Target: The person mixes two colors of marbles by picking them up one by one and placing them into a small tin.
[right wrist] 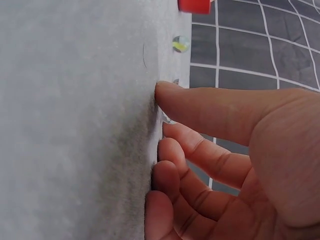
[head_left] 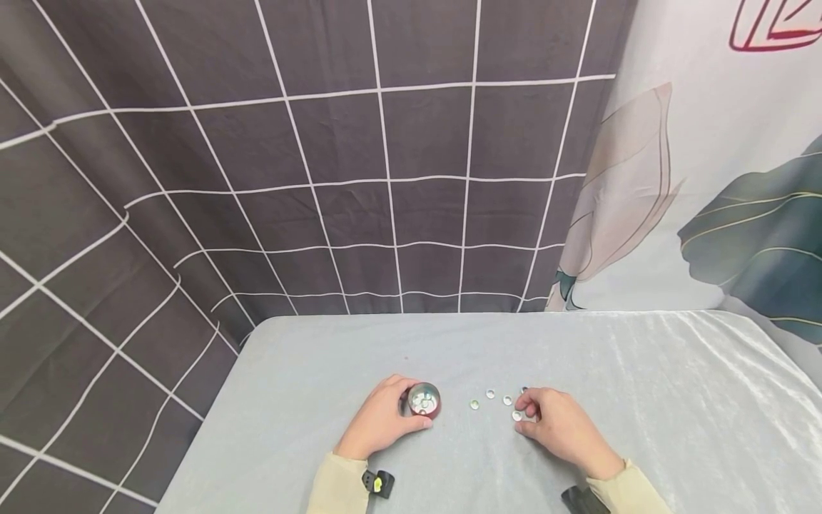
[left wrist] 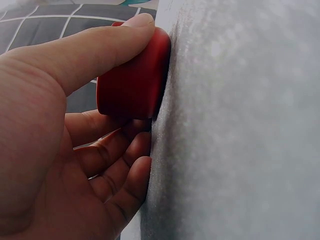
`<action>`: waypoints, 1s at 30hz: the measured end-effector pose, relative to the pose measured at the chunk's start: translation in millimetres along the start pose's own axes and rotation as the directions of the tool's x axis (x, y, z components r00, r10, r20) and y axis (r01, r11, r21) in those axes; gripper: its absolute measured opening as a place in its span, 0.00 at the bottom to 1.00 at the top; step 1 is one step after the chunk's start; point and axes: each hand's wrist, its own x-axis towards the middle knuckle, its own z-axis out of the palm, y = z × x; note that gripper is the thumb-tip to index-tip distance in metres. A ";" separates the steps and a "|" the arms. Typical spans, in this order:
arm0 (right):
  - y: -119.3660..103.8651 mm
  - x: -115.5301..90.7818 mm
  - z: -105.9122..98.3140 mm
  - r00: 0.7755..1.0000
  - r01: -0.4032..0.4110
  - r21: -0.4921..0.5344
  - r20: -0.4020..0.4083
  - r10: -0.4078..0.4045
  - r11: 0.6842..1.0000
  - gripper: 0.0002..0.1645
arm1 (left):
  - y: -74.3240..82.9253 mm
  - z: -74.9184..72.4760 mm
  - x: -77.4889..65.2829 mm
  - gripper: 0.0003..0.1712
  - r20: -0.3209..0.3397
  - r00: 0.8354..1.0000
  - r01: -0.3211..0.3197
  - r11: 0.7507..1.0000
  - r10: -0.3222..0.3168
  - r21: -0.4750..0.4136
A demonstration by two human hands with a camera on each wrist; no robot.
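My left hand grips a small round red cup from its left side, thumb and fingers on its wall. Seen from above in the head view, the cup has a shiny inside with clear glass marbles in it. On the cloth, my right hand rests with thumb and fingers parted around a clear marble. In the right wrist view, the thumb and index fingertips stand apart close to the cloth, a sliver of that marble showing between them. Another marble lies just beyond the fingers, partly hidden.
Between the hands lie more marbles: one with a green-yellow swirl, a clear one and another close to the right fingers. A pale plush cloth covers the table. A dark gridded curtain hangs behind it.
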 end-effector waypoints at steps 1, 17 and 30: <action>0.0 0.1 0.1 1.000 -0.001 -0.001 0.001 0.001 1.000 0.14 | 0.0 0.0 0.0 0.34 0.000 1.000 0.000 1.000 0.000 -0.001; 1.2 2.1 1.3 1.000 -0.014 -0.001 0.002 0.014 1.000 0.14 | 0.1 -0.3 0.9 0.34 -0.005 1.000 -0.005 1.000 0.005 -0.003; 2.7 3.5 0.9 1.000 -0.022 -0.004 0.003 0.022 1.000 0.13 | 2.2 -1.3 2.1 0.34 -0.003 1.000 -0.003 1.000 0.003 0.002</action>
